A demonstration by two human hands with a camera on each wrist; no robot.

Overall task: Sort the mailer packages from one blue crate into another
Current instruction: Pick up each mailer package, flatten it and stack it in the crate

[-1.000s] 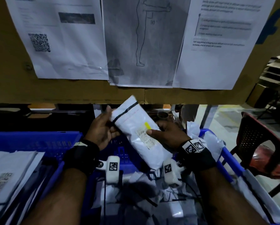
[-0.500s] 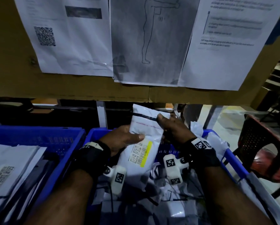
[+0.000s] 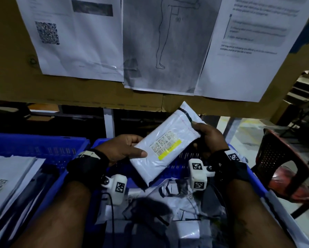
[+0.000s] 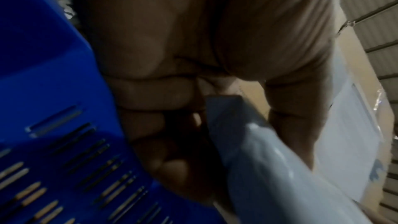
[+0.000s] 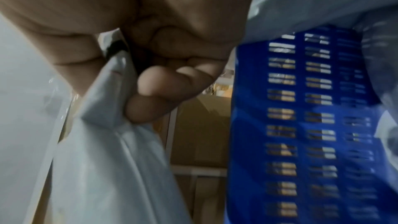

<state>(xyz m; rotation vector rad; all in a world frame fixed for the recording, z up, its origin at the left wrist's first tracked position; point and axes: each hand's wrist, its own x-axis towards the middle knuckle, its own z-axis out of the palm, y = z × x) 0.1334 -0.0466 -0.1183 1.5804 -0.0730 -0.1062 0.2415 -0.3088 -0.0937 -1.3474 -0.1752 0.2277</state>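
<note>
White plastic mailer package (image 3: 165, 145) is being held tilted above the right blue crate (image 3: 253, 178), label facing up. The left hand (image 3: 121, 149) is gripping its edge at 9 o'clock, fingers (image 4: 150, 94) curling underneath. The right hand (image 3: 209, 136) is pinching the corner at 2 o'clock. The left blue crate (image 3: 39, 145), at 9 o'clock, is holding stacked mailers (image 3: 8, 176).

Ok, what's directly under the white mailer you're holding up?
The right blue crate, with loose mailer packages heaped inside. The white mailer covers part of the crate's far wall.
</note>
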